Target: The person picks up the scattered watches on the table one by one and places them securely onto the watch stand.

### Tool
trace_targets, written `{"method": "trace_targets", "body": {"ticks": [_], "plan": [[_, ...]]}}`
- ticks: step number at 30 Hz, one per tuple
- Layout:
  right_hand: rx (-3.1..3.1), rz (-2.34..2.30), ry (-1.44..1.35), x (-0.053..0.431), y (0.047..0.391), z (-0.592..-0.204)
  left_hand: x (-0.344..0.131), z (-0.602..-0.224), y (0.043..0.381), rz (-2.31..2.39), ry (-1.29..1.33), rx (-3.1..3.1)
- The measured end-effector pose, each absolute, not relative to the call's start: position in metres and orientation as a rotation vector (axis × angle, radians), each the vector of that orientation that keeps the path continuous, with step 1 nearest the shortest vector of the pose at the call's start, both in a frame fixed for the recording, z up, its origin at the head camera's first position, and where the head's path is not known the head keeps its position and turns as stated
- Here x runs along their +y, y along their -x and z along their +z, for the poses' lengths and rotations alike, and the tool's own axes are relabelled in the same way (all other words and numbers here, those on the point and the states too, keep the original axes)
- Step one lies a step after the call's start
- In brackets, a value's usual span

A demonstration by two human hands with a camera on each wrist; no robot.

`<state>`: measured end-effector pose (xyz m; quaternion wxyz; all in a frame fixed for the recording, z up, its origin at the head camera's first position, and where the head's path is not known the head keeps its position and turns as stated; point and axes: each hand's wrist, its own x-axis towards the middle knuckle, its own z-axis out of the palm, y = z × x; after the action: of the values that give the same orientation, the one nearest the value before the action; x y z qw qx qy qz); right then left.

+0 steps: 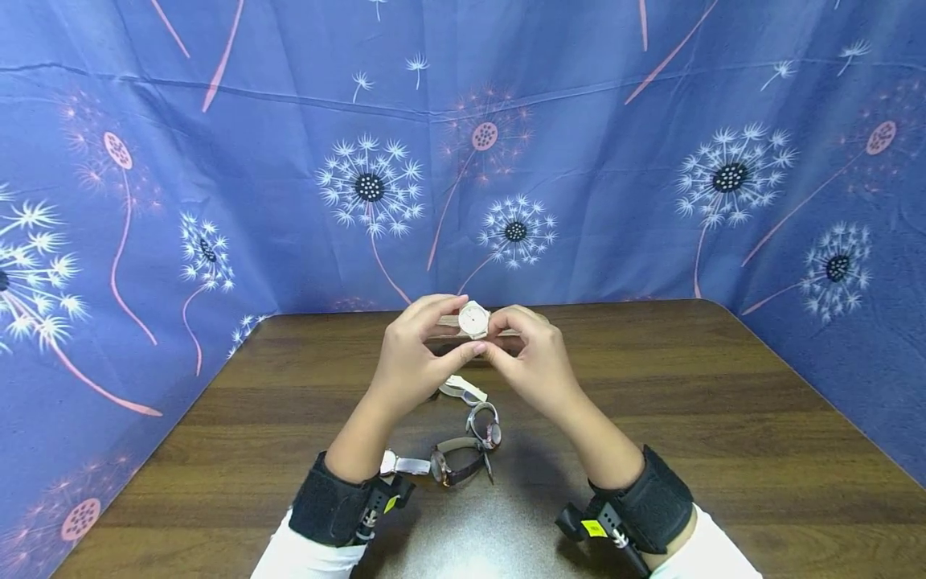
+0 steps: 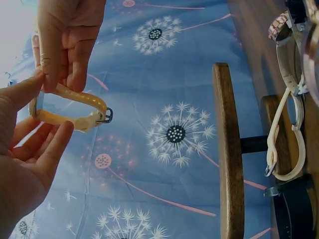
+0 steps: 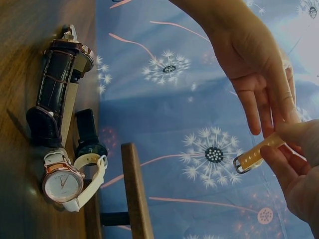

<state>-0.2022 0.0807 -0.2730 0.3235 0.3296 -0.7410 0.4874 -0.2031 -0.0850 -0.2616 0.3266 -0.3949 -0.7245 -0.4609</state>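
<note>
A blue dandelion-print cloth point(image 1: 593, 201) hangs behind the left grip point(image 1: 415, 342) and right grip point(image 1: 538, 354); the wooden worktop point(image 1: 289, 426) spreads below them. Below the grips, on their near side, lies a dark-strapped watch point(image 3: 52, 82). Both grips pinch a pale-strapped watch point(image 2: 82, 96) between them, its white dial point(image 1: 473, 319) face-on in the head view.
</note>
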Motion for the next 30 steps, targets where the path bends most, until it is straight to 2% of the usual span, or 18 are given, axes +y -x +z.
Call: {"method": "trace_targets", "body": {"ticks": [5,10,21,30], "plan": [[-1.920,1.260,-0.892,0.077,0.185,-0.258,-0.088,-0.265,0.210,-1.018,1.045,-1.854],[-1.900,1.262,-0.928,0.077,0.185,-0.258,-0.089,-0.265,0.211,-0.963,1.048,-1.814],[-1.835,1.323,-1.006,0.088,0.217,-0.278,-0.096,-0.265,0.217,-1.104,1.056,-1.777],[-1.974,1.198,-0.874,0.128,0.261,-0.291,-0.126,-0.258,0.213,-1.175,0.960,-1.848]]}}
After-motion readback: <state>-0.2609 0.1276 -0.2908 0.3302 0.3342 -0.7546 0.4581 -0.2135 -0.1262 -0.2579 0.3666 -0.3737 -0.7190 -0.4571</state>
